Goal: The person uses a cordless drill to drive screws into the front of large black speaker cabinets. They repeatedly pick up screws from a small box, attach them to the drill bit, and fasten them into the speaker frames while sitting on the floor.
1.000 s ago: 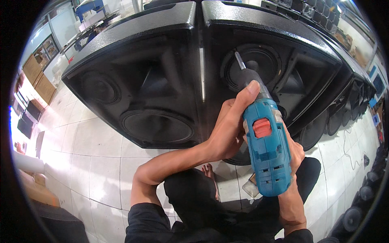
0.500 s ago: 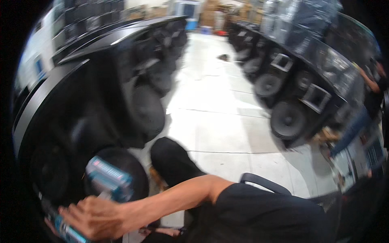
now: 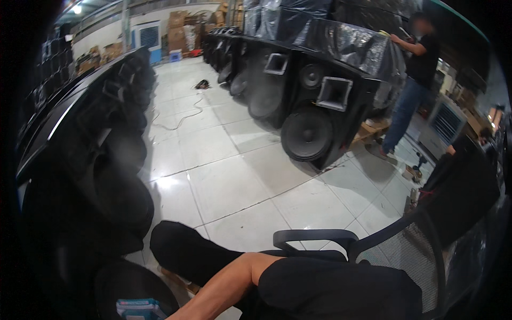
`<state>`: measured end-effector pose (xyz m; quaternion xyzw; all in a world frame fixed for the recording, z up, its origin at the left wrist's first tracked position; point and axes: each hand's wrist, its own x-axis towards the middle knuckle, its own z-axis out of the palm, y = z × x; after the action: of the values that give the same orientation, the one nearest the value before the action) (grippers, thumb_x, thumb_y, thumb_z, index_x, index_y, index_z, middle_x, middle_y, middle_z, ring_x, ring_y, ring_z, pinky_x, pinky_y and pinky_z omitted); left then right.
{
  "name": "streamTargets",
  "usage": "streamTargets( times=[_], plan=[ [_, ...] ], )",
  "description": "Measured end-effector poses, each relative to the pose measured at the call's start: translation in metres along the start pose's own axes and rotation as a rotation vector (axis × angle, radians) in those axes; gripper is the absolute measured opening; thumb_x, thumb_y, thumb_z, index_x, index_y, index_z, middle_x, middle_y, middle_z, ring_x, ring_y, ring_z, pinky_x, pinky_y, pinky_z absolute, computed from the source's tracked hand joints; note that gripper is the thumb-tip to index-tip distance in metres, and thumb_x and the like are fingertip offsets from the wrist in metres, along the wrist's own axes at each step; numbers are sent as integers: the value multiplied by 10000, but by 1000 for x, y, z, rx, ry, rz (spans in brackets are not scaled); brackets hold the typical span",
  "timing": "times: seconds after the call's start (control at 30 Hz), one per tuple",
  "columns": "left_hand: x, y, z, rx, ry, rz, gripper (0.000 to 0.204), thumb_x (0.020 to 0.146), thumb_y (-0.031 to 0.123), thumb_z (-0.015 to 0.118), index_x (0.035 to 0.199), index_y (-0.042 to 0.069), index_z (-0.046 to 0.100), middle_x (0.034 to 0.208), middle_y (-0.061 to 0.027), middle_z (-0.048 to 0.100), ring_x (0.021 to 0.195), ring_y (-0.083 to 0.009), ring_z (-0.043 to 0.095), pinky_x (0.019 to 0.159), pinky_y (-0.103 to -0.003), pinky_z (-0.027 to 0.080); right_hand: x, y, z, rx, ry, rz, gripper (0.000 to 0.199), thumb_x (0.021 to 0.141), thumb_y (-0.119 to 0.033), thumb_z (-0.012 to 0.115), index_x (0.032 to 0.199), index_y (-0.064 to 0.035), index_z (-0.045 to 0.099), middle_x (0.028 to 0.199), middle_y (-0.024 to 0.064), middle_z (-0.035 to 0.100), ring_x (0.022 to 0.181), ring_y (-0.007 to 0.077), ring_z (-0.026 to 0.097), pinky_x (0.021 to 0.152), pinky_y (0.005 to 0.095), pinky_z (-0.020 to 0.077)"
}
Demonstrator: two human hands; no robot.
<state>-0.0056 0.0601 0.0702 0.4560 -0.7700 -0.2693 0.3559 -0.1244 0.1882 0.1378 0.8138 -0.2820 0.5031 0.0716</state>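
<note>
My bare forearm (image 3: 216,290), which looks like the right one, runs down past the lower edge, so its hand is out of the picture. Just left of that forearm, at the bottom edge, shows part of a teal power tool (image 3: 140,309), seemingly its battery end. Whether fingers still hold it cannot be seen. Behind it lies the round cone of a black loudspeaker (image 3: 125,282). My left hand does not show. My bent knee (image 3: 186,248) in black cloth is beside the speaker.
Black speaker cabinets stand in a row on the left (image 3: 120,170) and another on the right (image 3: 309,133). An office chair (image 3: 400,256) is close at the right. A person (image 3: 418,64) stands by plastic-wrapped stacks (image 3: 352,48). A cable (image 3: 184,117) crosses the tiled floor.
The view has swung right and up. The hand gripping the teal power tool at lower left has left the picture; only part of the tool remains. More chair and co-worker show.
</note>
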Motion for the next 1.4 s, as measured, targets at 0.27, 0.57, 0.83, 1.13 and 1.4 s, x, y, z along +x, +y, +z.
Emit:
streamTargets(
  times=[0.27,0.57,0.83,1.13,1.4],
  plan=[
    [10,6,27,-229,-193,-200,422,879,296,575,1212,45,508,1027,-36,537,872,-128,478,719,-275,396,-58,5,-58,75,281,395,645,620,-332,807,1142,-19,593,741,184,635,672,356,628,579,407,483],
    [2,-28,40,-578,-479,-617,318,889,198,598,1164,45,552,935,-6,575,757,-79,503,622,-227,413,-99,-22,-99,211,489,547,553,672,-205,747,1172,-20,599,833,182,662,678,286,658,602,337,503],
    [5,-40,57,-923,-879,-514,197,910,72,566,1106,55,577,814,29,583,628,-42,505,494,-203,405,-121,-35,-92,288,584,571,417,731,-194,745,1040,9,552,813,146,653,695,236,664,645,278,534],
    [11,29,27,-1142,-374,-750,166,986,197,494,1057,58,552,728,-45,557,527,-99,535,410,-188,472,-118,-54,-81,313,557,569,428,730,-156,742,1061,37,553,780,152,643,620,215,624,601,256,502],
    [9,25,14,-1292,-521,-697,204,980,233,511,1053,46,542,798,-58,529,576,-82,506,419,-167,464,-120,-55,-64,289,563,538,432,726,-158,740,1064,36,555,749,138,636,594,196,617,583,246,492]
  ],
)
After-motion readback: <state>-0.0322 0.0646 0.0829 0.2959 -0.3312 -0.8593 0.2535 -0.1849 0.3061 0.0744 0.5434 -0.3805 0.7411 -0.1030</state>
